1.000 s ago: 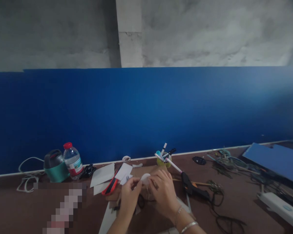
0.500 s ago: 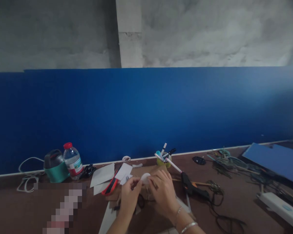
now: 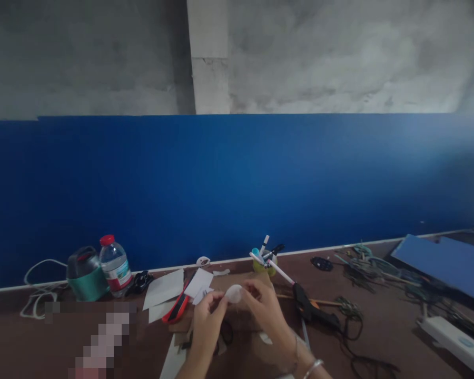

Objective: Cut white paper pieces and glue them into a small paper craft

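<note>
A small round white disc [image 3: 234, 293], which looks like paper, is pinched between my two hands above the middle of the table. My left hand [image 3: 206, 322] grips its left edge between thumb and forefinger. At the disc's right edge, my right hand [image 3: 265, 311] has its thumb and bent fingers closed on it. Brown cardboard [image 3: 233, 280] lies behind and beneath the hands. Dark loops [image 3: 226, 331], perhaps scissor handles, show between my wrists. White paper pieces [image 3: 198, 282] and a red-and-black cutter [image 3: 176, 309] lie just left of my left hand.
A black glue gun [image 3: 314, 311] with its cord lies to the right, near a cup of markers [image 3: 265, 261]. Leftward stand a water bottle [image 3: 116, 268] and a teal container [image 3: 87, 281]. Farther right are tangled cords [image 3: 373, 268], a blue board [image 3: 444, 263] and a white power strip [image 3: 454, 342].
The right hand has opened out from over the disc and tilted, so more of the disc shows. The left hand keeps its pinch. The whole view has shifted slightly.
</note>
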Available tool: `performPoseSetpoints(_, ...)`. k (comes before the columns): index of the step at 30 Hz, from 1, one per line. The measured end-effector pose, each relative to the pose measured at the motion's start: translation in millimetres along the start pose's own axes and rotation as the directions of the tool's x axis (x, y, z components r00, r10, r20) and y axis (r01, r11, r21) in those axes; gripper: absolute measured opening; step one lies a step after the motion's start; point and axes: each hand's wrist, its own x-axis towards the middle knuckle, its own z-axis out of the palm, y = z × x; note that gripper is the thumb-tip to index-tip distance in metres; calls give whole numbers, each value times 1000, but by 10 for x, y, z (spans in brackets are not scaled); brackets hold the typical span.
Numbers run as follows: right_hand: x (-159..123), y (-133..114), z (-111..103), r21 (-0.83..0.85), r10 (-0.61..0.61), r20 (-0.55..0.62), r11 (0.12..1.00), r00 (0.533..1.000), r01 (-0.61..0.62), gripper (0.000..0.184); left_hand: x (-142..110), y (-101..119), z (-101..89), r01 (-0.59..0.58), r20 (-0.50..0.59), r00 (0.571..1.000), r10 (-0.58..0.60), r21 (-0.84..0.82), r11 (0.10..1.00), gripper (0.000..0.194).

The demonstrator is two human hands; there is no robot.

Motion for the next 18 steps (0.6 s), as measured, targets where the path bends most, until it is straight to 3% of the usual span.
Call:
performPoseSetpoints(5, 17, -22, 4, 133, 66, 88, 988, 994, -78, 30, 0, -15, 4, -1, 15, 1000, 0, 16, 1000, 30)
performPoseSetpoints(18, -1, -44, -10, 167, 112, 90, 978, 990, -126, 28, -44, 114, 1, -50, 22, 999, 49, 69, 996, 30)
